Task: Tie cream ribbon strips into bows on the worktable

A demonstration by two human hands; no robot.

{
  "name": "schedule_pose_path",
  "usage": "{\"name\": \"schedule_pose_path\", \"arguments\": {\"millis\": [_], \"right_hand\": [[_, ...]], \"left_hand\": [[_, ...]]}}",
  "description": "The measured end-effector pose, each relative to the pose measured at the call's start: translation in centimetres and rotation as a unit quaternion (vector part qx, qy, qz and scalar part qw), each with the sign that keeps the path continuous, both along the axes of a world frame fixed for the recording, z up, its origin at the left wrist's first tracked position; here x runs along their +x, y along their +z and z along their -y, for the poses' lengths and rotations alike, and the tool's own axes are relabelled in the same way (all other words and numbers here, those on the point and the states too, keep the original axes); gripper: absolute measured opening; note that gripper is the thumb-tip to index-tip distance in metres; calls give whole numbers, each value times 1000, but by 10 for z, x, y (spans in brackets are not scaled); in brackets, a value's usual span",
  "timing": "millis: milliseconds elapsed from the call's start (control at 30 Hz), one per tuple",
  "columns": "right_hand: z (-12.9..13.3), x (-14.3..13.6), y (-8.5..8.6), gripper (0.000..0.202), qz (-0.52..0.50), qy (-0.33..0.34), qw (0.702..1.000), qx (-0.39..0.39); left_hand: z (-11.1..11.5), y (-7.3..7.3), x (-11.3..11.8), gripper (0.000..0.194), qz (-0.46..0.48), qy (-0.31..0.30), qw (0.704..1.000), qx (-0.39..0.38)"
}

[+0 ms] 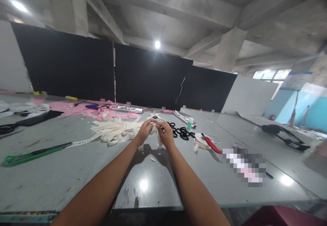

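Note:
My left hand (pixel 145 131) and my right hand (pixel 165 132) meet over the middle of the table, fingertips pinched together. Between them is a cream ribbon (pixel 158 140), its tail hanging below my right fingers. A loose pile of cream printed ribbon (pixel 114 130) lies just left of my left hand. One ribbon strip runs from it to a long green-and-black tool (pixel 35 154). To the right of my right hand lie several black rings (pixel 183 133), which look like elastic hair ties. What exactly the fingertips grip is partly hidden by the fingers.
A small green-and-white bottle (pixel 189 123) stands behind the rings. Right of them are a ribbon roll (pixel 200 138) and a red-handled tool (pixel 212 145). Pink scraps (pixel 76 108) and foil-covered bars (pixel 127 109) lie farther back, before black panels (pixel 150 76). A black strapped object (pixel 286 137) sits far right.

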State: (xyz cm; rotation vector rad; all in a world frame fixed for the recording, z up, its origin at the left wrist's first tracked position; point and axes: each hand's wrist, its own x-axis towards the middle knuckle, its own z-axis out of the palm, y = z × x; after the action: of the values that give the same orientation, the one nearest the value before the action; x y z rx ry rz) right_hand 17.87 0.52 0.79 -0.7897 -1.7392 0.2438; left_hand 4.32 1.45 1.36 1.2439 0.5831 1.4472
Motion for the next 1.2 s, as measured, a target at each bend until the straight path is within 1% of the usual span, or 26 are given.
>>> {"name": "schedule_pose_path", "arguments": {"millis": [200,300,467,600,700,733,800,900,967,1100,1200], "right_hand": [[2,-4,0,28,-15,28,999,-8],[1,-6,-2,31,-17,29,999,-8],[-1,-6,-3,32,-17,23,1000,-6],[1,-6,-1,32,-30,24,999,-13],[1,-8,-1,31,-51,33,998,-26],[1,-9,-1,30,-69,42,996,-41],[0,-11,-1,28,-121,75,985,-96],[1,-13,0,30,-186,141,952,-199],[2,-13,1,34,-205,174,932,-244],[6,-10,3,39,-221,215,908,-283],[7,-10,3,40,-222,222,904,-290]], "left_hand": [[3,2,-1,22,54,3,998,-35],[5,3,-1,24,74,-5,996,-57],[7,5,0,21,80,-9,995,-65],[4,2,0,20,79,-12,994,-68],[1,-1,-1,23,63,-12,996,-59],[0,-2,-1,25,59,-12,997,-55],[0,-2,0,29,59,-11,997,-44],[2,-1,0,33,61,-36,997,-35],[5,0,-1,34,59,-67,995,-37],[10,2,-2,34,62,-124,989,-44],[12,3,-3,33,64,-144,986,-46]]}}
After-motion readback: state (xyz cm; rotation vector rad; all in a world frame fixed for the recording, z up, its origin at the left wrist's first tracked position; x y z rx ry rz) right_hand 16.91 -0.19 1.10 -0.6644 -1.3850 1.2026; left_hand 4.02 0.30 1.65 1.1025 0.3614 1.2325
